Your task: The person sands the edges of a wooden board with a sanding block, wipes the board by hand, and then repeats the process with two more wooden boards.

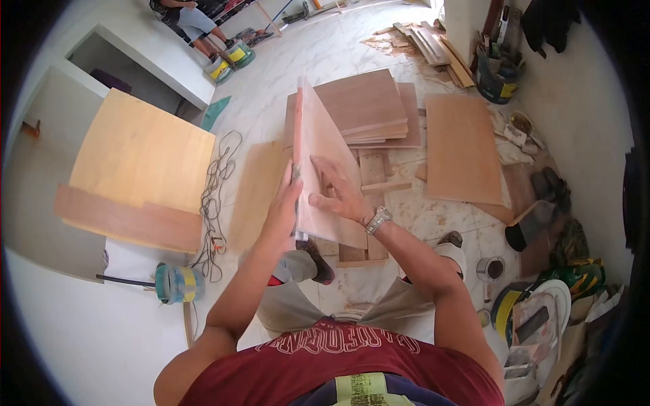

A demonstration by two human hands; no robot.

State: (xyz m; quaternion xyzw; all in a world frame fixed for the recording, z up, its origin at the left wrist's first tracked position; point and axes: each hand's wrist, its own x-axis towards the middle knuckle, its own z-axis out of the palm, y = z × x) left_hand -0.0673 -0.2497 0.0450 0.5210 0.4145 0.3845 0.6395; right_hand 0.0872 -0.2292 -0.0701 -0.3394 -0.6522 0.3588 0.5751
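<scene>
A flat wooden panel (332, 145) stands on edge in front of me, its narrow reddish edge turned towards me. My left hand (283, 206) grips that panel along its left side, its fingers partly hidden behind the edge. On the panel's right face lies my right hand (340, 195), fingers spread and thumb apart, with a metal watch (378, 220) on the wrist. Behind the panel, a stack of brown boards (362, 101) rests on low wooden supports (374, 172).
A wide board (145, 145) leans at the left, near a tangled cable (217, 196) and a bucket (179, 283). Another board (462, 145) lies at the right. Wood scraps (433, 47), a can (490, 268) and several buckets line the right side. A person (196, 24) is at the far left.
</scene>
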